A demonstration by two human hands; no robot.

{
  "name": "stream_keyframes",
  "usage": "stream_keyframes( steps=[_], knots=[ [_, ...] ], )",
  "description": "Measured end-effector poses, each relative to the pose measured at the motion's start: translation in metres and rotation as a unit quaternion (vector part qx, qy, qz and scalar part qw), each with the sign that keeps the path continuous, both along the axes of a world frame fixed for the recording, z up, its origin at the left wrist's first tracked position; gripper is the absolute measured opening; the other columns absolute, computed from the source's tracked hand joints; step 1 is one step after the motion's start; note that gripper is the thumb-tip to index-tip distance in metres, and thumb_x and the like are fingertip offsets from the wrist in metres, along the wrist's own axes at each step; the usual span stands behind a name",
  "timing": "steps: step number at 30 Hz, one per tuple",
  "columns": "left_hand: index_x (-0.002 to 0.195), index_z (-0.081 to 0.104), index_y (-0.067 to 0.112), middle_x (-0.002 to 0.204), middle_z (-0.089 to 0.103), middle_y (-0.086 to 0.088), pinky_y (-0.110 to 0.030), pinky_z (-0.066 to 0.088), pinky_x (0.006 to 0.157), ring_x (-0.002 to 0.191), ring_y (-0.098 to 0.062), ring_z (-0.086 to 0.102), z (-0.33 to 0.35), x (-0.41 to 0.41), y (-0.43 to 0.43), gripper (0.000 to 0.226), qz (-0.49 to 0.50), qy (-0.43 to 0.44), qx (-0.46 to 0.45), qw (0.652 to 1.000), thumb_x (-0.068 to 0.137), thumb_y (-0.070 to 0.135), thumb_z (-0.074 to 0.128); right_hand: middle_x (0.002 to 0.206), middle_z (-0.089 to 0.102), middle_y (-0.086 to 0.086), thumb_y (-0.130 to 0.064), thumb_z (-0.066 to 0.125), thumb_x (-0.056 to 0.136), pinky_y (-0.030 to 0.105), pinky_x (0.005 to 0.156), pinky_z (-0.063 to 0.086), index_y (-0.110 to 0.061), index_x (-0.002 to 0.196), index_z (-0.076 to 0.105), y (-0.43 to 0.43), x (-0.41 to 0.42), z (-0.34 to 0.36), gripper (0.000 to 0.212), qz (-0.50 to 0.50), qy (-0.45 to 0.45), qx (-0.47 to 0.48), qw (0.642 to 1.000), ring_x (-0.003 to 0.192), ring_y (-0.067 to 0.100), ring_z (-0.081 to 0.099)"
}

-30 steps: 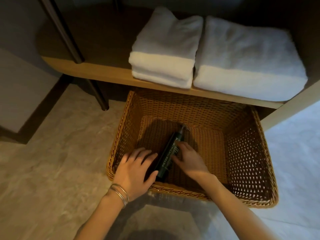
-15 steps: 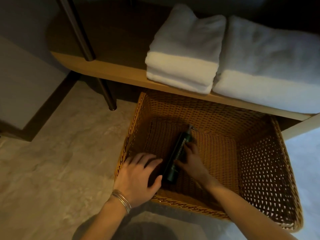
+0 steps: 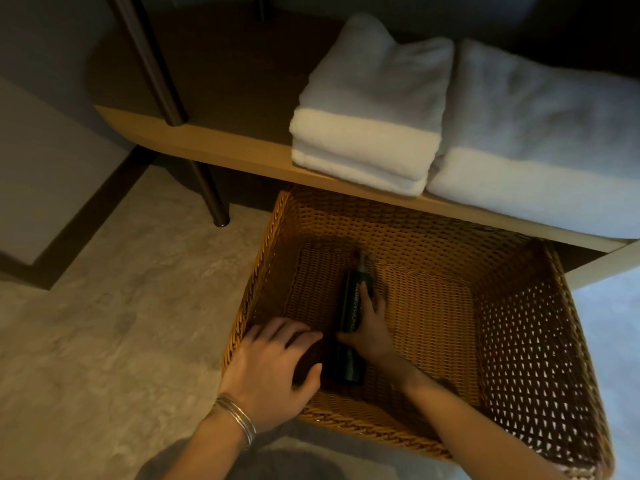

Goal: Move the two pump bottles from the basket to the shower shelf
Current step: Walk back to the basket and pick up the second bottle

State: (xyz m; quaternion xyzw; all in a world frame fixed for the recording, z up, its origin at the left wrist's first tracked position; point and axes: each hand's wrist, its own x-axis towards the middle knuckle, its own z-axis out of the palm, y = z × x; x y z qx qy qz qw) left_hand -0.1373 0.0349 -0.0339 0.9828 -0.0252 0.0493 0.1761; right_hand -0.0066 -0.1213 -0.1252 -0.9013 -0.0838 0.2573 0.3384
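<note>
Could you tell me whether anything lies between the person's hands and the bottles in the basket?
Nothing visible does. The right hand already lies against the dark bottle on the floor of the basket. The left hand covers something dark beside it, perhaps the second bottle; that cannot be told. The shower shelf is out of view.

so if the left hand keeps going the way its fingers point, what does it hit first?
Probably the dark green pump bottle lying in the woven wicker basket; the left hand points at it, though depth is unclear.
</note>
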Motion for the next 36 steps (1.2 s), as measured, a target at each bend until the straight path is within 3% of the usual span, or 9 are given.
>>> stream_keyframes(
  steps=[5,8,11,17,23,26,30,36],
  knots=[
    [0.107,0.067,0.029,0.100,0.063,0.011,-0.037,0.048,0.072,0.096,-0.013,0.057,0.001,0.001,0.000,0.039,0.000,0.002,-0.001,1.000,0.079,0.048,0.046,0.155,0.010,0.003,-0.009,0.075,0.069,0.020,0.105,0.018,-0.025,0.147,0.013,-0.012,0.006,-0.001,0.101,0.102,-0.022,0.008,0.995,0.140,0.020,0.016],
    [0.106,0.067,0.029,0.100,0.063,0.011,-0.037,0.048,0.072,0.096,-0.013,0.057,0.001,0.000,0.000,0.039,-0.001,0.003,-0.006,1.000,0.079,0.048,0.046,0.145,0.031,0.007,-0.011,0.075,0.072,0.018,0.100,0.024,-0.022,0.144,0.027,-0.019,0.008,-0.004,0.087,0.048,-0.001,0.043,0.998,0.131,0.020,0.033],
    [0.105,0.067,0.029,0.099,0.063,0.011,-0.037,0.048,0.072,0.096,-0.013,0.057,0.001,0.000,0.000,0.038,0.001,0.006,-0.006,1.000,0.079,0.048,0.046,0.139,0.043,0.008,-0.025,0.074,0.076,0.022,0.093,0.032,-0.017,0.141,0.032,-0.025,0.010,-0.006,0.077,-0.028,0.080,0.057,0.995,0.122,0.019,0.042],
    [0.104,0.067,0.030,0.098,0.063,0.011,-0.036,0.048,0.071,0.094,-0.013,0.057,0.001,0.000,0.001,0.038,0.003,0.013,-0.003,1.000,0.080,0.048,0.045,0.131,0.052,0.007,-0.030,0.077,0.071,0.022,0.088,0.035,-0.014,0.135,0.041,-0.026,0.022,-0.004,0.076,-0.012,0.048,-0.032,0.998,0.117,0.020,0.049],
    [0.103,0.068,0.029,0.097,0.064,0.010,-0.038,0.049,0.070,0.092,-0.014,0.058,0.002,0.000,0.000,0.038,0.005,0.012,-0.010,1.000,0.080,0.047,0.045,0.131,0.051,0.008,-0.030,0.079,0.069,0.022,0.086,0.033,-0.013,0.135,0.040,-0.036,0.029,0.027,0.078,-0.012,0.012,-0.029,0.999,0.118,0.021,0.047],
    [0.103,0.068,0.027,0.096,0.065,0.008,-0.038,0.049,0.070,0.090,-0.015,0.059,0.007,-0.002,0.000,0.038,0.003,0.035,-0.010,0.999,0.080,0.045,0.044,0.130,0.052,0.008,-0.027,0.080,0.068,0.024,0.092,0.037,-0.013,0.134,0.041,-0.045,0.015,0.060,0.078,0.011,-0.011,-0.024,1.000,0.117,0.020,0.048],
    [0.102,0.068,0.025,0.100,0.066,0.003,-0.037,0.050,0.072,0.091,-0.022,0.062,0.051,-0.008,-0.001,0.040,-0.065,0.068,0.012,0.995,0.080,0.044,0.041,0.130,0.050,0.007,-0.027,0.080,0.066,0.038,0.104,0.035,-0.017,0.135,0.040,-0.061,-0.015,0.139,0.080,0.041,-0.016,-0.052,0.998,0.125,0.024,0.040],
    [0.111,0.066,0.019,0.112,0.063,0.000,-0.034,0.046,0.083,0.103,-0.019,0.054,0.215,-0.023,-0.004,0.043,-0.071,0.058,-0.023,0.996,0.081,0.041,0.045,0.118,0.051,0.004,-0.033,0.082,0.060,0.038,0.089,0.046,-0.018,0.131,0.044,-0.072,-0.058,0.299,0.082,0.091,-0.046,-0.078,0.992,0.108,0.020,0.051]
  ],
)
